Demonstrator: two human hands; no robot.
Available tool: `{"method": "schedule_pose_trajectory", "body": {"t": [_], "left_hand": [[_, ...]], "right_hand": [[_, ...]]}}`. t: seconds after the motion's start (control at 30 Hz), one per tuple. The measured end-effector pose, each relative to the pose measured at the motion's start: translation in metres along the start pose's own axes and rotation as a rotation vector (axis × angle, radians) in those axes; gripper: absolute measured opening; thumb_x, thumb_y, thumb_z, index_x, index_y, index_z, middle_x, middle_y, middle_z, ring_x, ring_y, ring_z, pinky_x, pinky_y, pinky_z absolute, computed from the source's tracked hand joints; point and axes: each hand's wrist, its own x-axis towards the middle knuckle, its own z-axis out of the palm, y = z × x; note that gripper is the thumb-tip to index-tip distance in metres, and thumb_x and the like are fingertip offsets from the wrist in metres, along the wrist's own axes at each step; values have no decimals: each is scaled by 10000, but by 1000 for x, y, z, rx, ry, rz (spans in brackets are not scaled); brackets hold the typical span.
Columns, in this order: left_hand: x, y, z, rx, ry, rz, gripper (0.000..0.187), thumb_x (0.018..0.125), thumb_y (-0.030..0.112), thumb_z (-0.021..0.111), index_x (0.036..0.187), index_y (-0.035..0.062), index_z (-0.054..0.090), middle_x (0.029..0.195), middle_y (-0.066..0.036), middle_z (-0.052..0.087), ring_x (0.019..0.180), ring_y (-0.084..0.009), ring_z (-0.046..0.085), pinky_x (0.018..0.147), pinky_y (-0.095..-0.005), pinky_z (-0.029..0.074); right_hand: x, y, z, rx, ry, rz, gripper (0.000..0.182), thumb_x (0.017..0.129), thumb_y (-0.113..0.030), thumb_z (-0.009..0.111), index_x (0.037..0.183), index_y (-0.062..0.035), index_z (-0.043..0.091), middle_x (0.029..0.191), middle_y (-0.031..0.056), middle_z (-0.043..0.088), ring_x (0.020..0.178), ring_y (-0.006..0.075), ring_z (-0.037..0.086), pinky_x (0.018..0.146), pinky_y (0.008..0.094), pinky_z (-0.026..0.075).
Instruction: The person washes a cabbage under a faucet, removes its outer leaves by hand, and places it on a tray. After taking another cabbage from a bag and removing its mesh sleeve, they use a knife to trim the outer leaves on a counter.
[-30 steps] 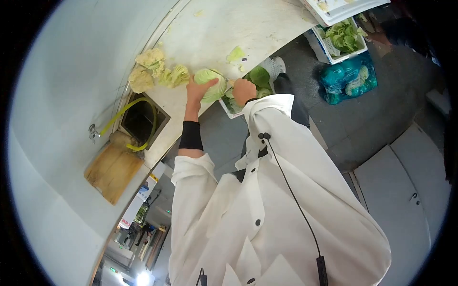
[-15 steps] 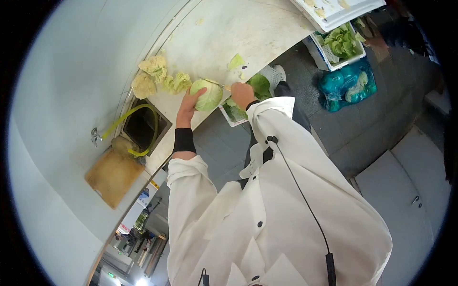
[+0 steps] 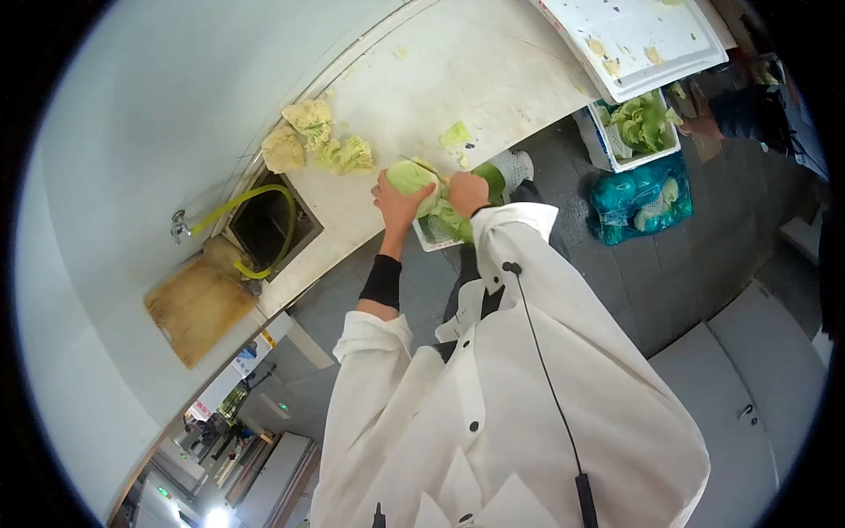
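My left hand is closed round a pale green cabbage, holding it over the counter's front edge. In my right hand is a knife; its thin blade lies against the upper right side of the cabbage, and the fist hides most of the handle. Just below the hands stands a white basket with green leaves in it, partly covered by my right hand and sleeve.
Pale yellow-green vegetable pieces lie on the white counter, left of a sink with a yellow hose. On the right are a foam tray, a box of leaves, a blue-green bag and another person's arm.
The view has shifted. My left hand has turned the cabbage and brought it closer to my right hand, above the basket. More pale leaf shows below the cabbage.
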Motion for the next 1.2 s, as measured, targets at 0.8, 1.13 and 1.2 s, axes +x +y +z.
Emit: {"method": "schedule_pose_trajectory", "body": {"t": [0.8,1.13,1.2], "left_hand": [[45,-5,-31,-305,-299,-222,1012,647,337,861,1397,-43,299,1266,-174,521,1097,-236,566,884,-332,486],[32,-32,-59,-824,-403,-477,772,790,201,759,1411,65,320,1288,-103,499,1135,-231,542,933,-353,472],[23,-45,-54,-854,-341,-409,784,787,189,760,1416,63,309,1292,-104,496,1151,-228,528,943,-352,465]], "right_hand": [[7,7,6,-93,73,-116,105,794,-167,576,745,-101,642,750,98,663,684,283,669,580,387,516],[12,45,-32,71,-246,-50,301,814,-328,582,826,-34,644,848,204,660,837,355,656,695,450,521],[24,61,-45,227,-282,118,381,835,-397,582,833,-23,649,895,249,649,871,414,629,752,489,499]]}}
